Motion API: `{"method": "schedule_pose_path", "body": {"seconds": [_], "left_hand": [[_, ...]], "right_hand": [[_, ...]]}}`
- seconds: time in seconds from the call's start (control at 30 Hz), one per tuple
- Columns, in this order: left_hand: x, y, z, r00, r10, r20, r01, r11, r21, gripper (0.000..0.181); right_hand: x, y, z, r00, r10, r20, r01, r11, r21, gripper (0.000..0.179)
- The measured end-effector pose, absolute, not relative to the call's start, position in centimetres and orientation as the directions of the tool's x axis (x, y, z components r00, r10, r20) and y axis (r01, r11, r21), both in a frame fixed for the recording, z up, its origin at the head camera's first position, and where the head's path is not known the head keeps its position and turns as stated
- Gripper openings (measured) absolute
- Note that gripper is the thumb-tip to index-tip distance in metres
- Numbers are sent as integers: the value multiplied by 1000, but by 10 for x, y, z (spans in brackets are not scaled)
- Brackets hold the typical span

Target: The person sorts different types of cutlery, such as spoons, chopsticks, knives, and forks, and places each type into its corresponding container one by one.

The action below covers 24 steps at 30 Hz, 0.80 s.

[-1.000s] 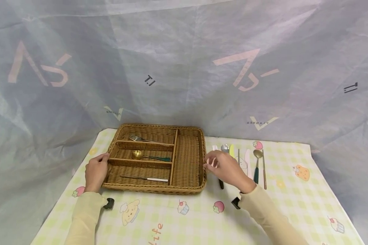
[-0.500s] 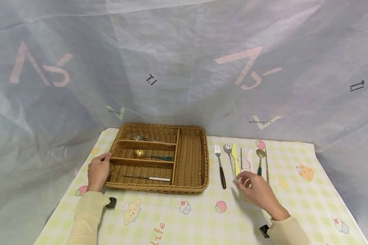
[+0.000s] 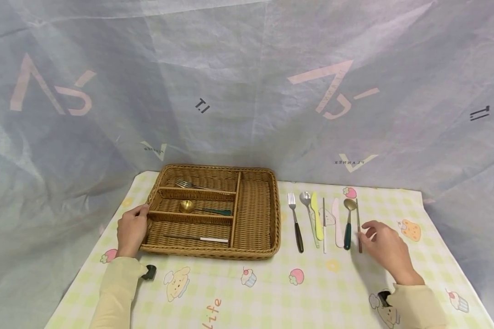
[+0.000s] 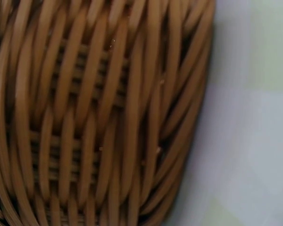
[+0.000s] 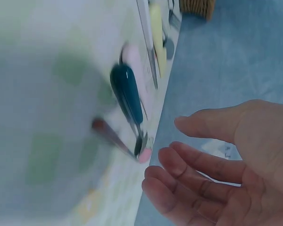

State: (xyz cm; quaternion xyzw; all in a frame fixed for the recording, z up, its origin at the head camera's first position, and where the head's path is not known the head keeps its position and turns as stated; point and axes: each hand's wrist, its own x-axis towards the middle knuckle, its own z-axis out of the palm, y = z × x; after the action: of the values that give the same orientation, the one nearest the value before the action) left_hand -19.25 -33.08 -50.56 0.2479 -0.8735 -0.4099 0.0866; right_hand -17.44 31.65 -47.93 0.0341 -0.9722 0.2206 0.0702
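Note:
My left hand (image 3: 132,230) holds the left rim of a brown wicker cutlery tray (image 3: 257,254), whose weave (image 4: 85,84) fills much of the left wrist view. My right hand (image 3: 387,249) hovers beside a brown-handled chopstick (image 3: 359,233) at the right end of a row of cutlery. Its thumb and loosely bent fingers stand apart in the right wrist view, with nothing between them. Left of that chopstick lies a spoon with a dark green handle (image 3: 347,235). Inside the tray are a fork (image 3: 185,184), a gold spoon (image 3: 186,207) and a white-handled chopstick (image 3: 213,240), each in its own compartment.
Further left in the row lie a pink knife (image 3: 336,224), a white-handled chopstick (image 3: 324,233), a yellow-green knife (image 3: 316,214), a silver spoon (image 3: 306,198) and a black-handled fork (image 3: 298,237). A checked cloth (image 3: 271,301) covers the table; grey fabric (image 3: 247,91) hangs behind it.
My right hand has moved from the tray's right rim, across the cutlery, to the rightmost chopstick. The left hand stays on the left rim.

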Motion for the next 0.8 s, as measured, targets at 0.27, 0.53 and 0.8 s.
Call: {"method": "schedule_pose_path", "body": {"seconds": [0.27, 0.53, 0.8], "left_hand": [[-190, -328, -507, -859, -509, -54, -367, 538, 759, 56], [-192, -328, -506, -866, -497, -52, -356, 540, 763, 56], [-191, -329, -506, -859, -510, -39, -357, 545, 758, 54]], "right_hand": [[-194, 330, -480, -995, -33, 90, -68, 905, -420, 36], [-203, 333, -493, -993, 16, -121, 67, 902, -427, 38], [-204, 328, -499, -990, 41, -132, 98, 883, -459, 37]]}}
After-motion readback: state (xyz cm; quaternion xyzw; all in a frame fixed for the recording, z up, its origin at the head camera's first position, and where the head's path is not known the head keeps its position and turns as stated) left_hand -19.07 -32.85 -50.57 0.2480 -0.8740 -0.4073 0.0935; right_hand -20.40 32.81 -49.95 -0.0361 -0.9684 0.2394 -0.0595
